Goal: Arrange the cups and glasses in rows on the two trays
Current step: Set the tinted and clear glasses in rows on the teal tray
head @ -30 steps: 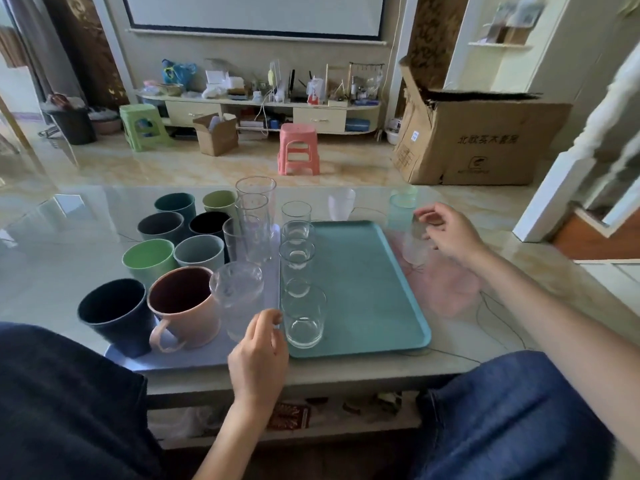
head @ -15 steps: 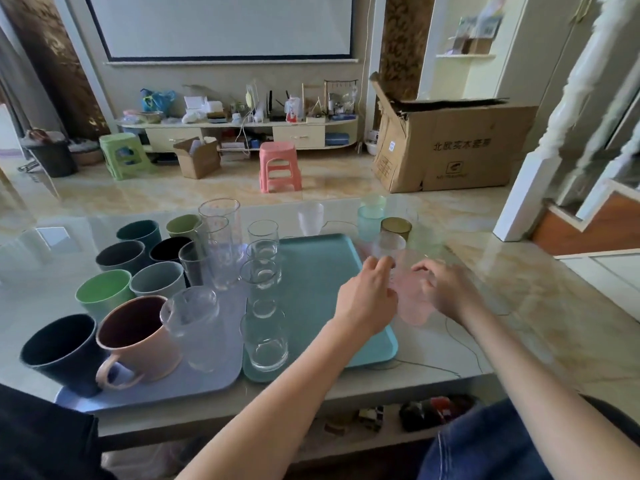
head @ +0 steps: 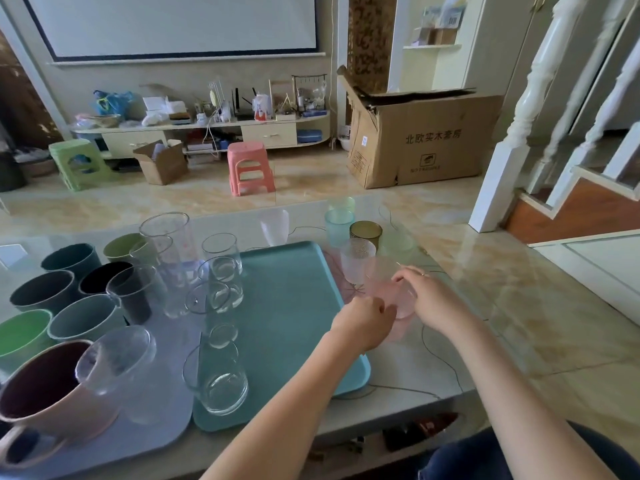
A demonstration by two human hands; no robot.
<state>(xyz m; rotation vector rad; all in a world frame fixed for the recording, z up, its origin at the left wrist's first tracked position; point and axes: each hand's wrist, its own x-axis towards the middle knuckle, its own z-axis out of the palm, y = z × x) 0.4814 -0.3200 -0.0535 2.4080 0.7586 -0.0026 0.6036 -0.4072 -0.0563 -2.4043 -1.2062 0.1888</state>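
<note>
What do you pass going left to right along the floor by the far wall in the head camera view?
Green stool → small open cardboard box → pink stool → large cardboard box → white stair post.

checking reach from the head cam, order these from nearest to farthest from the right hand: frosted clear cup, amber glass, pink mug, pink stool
From the right hand:
1. frosted clear cup, just beyond it, off the teal tray's right edge
2. amber glass, farther back on the table
3. pink mug, near left, on the grey tray
4. pink stool, on the floor behind the table

pink cup (head: 398, 292) upright beside teal tray (head: 294, 306)
</note>
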